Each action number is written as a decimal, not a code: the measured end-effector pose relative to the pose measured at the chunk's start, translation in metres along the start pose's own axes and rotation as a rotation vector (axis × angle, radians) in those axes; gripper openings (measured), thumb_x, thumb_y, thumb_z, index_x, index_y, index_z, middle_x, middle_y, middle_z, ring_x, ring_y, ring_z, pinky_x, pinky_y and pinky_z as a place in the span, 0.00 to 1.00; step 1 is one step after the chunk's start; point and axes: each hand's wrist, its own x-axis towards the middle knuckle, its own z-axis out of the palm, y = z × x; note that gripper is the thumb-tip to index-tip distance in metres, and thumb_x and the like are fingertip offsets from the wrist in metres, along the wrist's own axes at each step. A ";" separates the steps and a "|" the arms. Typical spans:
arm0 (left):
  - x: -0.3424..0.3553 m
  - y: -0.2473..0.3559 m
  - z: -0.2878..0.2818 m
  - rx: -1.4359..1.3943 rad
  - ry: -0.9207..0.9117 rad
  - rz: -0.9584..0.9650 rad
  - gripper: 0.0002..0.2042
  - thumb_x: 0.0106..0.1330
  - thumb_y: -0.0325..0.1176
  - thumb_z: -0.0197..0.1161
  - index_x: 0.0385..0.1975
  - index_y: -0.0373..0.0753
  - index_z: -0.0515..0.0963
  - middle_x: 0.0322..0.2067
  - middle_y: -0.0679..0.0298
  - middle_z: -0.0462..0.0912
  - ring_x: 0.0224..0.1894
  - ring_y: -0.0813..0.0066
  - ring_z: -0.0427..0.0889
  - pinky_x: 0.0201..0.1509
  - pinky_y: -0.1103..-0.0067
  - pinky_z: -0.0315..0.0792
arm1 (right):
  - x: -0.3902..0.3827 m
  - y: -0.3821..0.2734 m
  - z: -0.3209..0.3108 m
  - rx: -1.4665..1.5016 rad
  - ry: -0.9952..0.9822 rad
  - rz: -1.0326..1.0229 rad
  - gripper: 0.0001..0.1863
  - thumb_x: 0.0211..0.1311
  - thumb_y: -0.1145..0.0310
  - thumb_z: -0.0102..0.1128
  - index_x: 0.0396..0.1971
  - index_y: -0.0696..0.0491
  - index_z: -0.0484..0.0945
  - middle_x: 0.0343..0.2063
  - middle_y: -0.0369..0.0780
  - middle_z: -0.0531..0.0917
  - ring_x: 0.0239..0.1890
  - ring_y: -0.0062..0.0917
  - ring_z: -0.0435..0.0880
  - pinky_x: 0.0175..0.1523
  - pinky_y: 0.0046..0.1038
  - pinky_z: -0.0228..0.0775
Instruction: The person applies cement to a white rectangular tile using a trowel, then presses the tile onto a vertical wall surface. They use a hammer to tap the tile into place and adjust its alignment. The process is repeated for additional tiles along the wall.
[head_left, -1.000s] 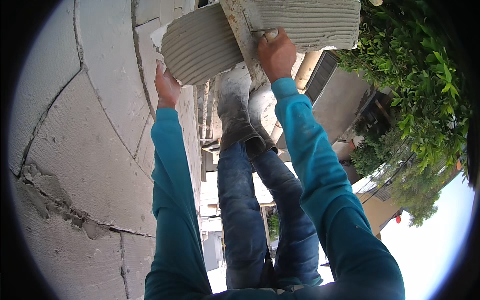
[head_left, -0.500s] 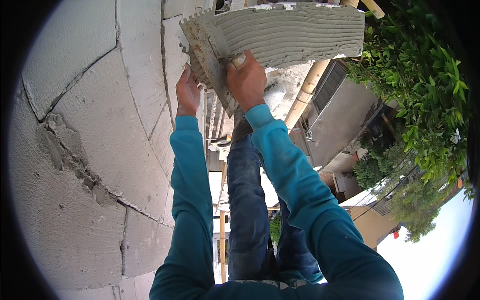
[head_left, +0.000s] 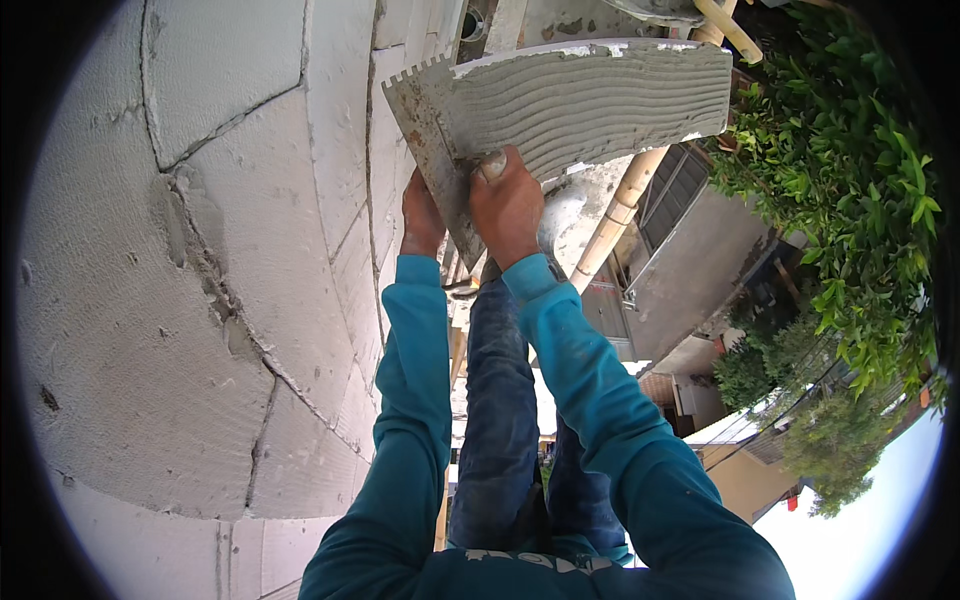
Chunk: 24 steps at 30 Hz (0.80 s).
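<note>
No packages here, no labels, no signs and no screens anywhere in view, near or far.

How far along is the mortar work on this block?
Done: the block face is covered in ridged grey mortar. In hand: the right hand holds the notched trowel against its left edge; the left hand steadies behind. Left: the block is not yet on the wall.
</note>
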 end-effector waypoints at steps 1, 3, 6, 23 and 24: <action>-0.002 0.000 0.000 0.029 0.028 -0.004 0.27 0.75 0.47 0.41 0.65 0.35 0.65 0.60 0.54 0.74 0.59 0.60 0.74 0.65 0.68 0.67 | -0.001 -0.004 0.000 -0.025 -0.009 0.017 0.23 0.52 0.66 0.67 0.47 0.59 0.74 0.31 0.52 0.84 0.36 0.50 0.84 0.42 0.46 0.75; -0.003 -0.003 -0.003 -0.006 0.047 -0.013 0.27 0.75 0.48 0.41 0.65 0.35 0.66 0.59 0.53 0.74 0.58 0.59 0.75 0.64 0.68 0.69 | -0.003 -0.011 0.001 -0.034 -0.053 0.028 0.25 0.52 0.67 0.68 0.49 0.59 0.73 0.32 0.54 0.84 0.38 0.51 0.83 0.42 0.47 0.74; 0.003 -0.010 -0.015 0.069 0.070 -0.021 0.30 0.74 0.52 0.41 0.66 0.35 0.64 0.62 0.54 0.71 0.62 0.59 0.71 0.68 0.68 0.63 | -0.007 -0.018 0.004 -0.028 -0.079 0.035 0.27 0.51 0.68 0.68 0.51 0.58 0.71 0.32 0.54 0.84 0.38 0.51 0.83 0.42 0.48 0.74; 0.045 -0.005 -0.018 0.053 -0.047 -0.084 0.45 0.68 0.68 0.43 0.73 0.35 0.50 0.72 0.54 0.55 0.73 0.60 0.53 0.75 0.66 0.41 | 0.223 -0.004 -0.178 0.388 0.191 -0.066 0.09 0.63 0.68 0.62 0.30 0.52 0.71 0.14 0.31 0.70 0.11 0.16 0.67 0.15 0.24 0.58; 0.047 -0.006 -0.018 0.030 -0.074 -0.029 0.43 0.69 0.65 0.45 0.72 0.35 0.51 0.71 0.54 0.57 0.72 0.60 0.55 0.75 0.66 0.45 | 0.249 -0.005 -0.185 0.289 0.279 -0.111 0.09 0.61 0.66 0.63 0.31 0.56 0.75 0.16 0.36 0.76 0.14 0.21 0.74 0.19 0.28 0.66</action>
